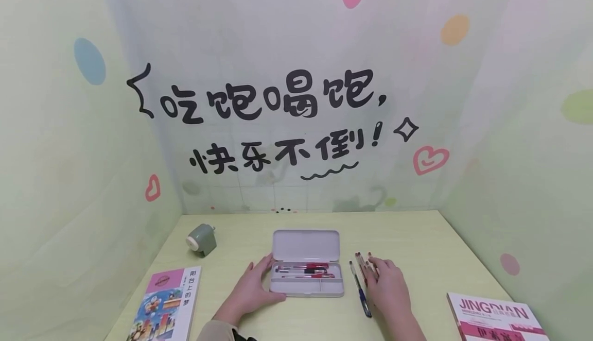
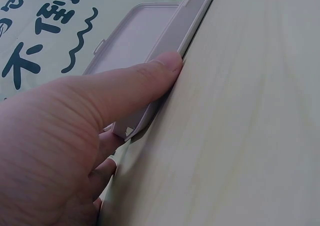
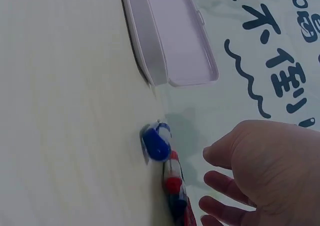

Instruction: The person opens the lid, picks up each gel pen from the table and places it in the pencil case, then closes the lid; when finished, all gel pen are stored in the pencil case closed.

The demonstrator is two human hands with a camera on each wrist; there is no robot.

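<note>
A pale lilac pencil case point(image 1: 307, 288) lies on the table with its lid raised at the back. Red and black pens point(image 1: 303, 270) lie in its long rear compartment. My left hand point(image 1: 252, 288) holds the case's left end, its thumb point(image 2: 145, 81) along the front wall and the other fingers round the side. To the right of the case, a blue pen point(image 1: 360, 290) lies on the table. My right hand point(image 1: 388, 285) is over several more pens point(image 1: 363, 262) beside it. In the right wrist view its fingers are loosely bent, with a gap between them and the red-ended pen point(image 3: 173, 178).
A grey-green pencil sharpener point(image 1: 202, 239) stands at the back left. One book point(image 1: 164, 305) with a colourful cover lies at the front left, and a pink and white book point(image 1: 495, 318) at the front right. A printed curtain point(image 1: 296, 191) borders the table's back edge.
</note>
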